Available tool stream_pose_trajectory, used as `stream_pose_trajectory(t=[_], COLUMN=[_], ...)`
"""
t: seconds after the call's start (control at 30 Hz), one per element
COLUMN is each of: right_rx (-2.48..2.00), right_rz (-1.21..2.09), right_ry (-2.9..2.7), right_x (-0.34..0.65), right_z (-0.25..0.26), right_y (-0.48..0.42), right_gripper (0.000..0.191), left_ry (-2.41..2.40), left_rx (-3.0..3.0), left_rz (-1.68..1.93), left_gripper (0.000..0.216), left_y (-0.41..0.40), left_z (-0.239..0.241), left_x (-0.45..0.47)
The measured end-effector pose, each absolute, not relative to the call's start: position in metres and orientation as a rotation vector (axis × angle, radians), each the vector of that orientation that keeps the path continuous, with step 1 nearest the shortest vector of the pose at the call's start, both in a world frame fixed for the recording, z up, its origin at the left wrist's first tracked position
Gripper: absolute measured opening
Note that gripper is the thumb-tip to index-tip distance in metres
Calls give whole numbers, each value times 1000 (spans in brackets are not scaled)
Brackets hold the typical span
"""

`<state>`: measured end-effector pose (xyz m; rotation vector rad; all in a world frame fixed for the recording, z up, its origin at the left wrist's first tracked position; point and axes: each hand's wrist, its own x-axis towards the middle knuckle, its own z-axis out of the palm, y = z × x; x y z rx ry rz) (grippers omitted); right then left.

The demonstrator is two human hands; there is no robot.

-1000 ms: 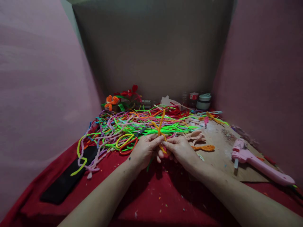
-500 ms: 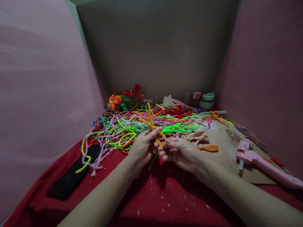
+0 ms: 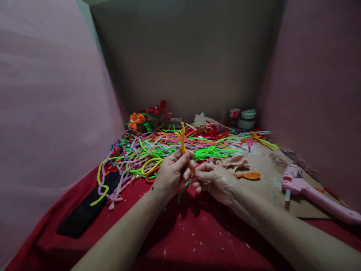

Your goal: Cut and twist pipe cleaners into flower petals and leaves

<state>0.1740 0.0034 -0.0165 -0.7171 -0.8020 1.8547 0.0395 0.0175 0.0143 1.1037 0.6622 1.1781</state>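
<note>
Between my two hands is an orange-yellow pipe cleaner (image 3: 183, 137), its two free ends pointing up and away from me. My left hand (image 3: 172, 170) pinches it between thumb and fingers, near where the strands come together. My right hand (image 3: 216, 179) pinches its lower part, close to the left fingertips. The lower bend is mostly hidden by my fingers. Just beyond the hands spreads a heap of colourful pipe cleaners (image 3: 158, 145). A green strand (image 3: 183, 191) shows below my fingers.
A pink glue gun (image 3: 308, 192) rests at the right on a tan board (image 3: 270, 177), near an orange petal shape (image 3: 249, 175). A black flat piece (image 3: 84, 210) lies left on the red cloth (image 3: 203, 244). Fuzzy flowers (image 3: 136, 121) and a lidded cup (image 3: 247, 119) stand behind.
The orange-yellow pipe cleaner's open loop has been drawn narrow, and its crossed ends now stand nearly side by side. My right hand has shifted very slightly; the left stays about in place.
</note>
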Motion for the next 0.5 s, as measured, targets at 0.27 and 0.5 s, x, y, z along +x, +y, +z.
stream_pose_trajectory(t=[0.27,0.5], right_rx=[-1005,-1135], right_rz=[1526,1523], right_ry=[-1159,-1211], right_x=[167,161], right_z=[-6,0], right_y=[-4,-13], right_gripper=[16,10], left_ry=[778,846], left_rx=[1067,1062], left_rz=[1291,1407], left_gripper=[17,16], left_y=[22,25], left_z=[17,29], left_x=[34,23])
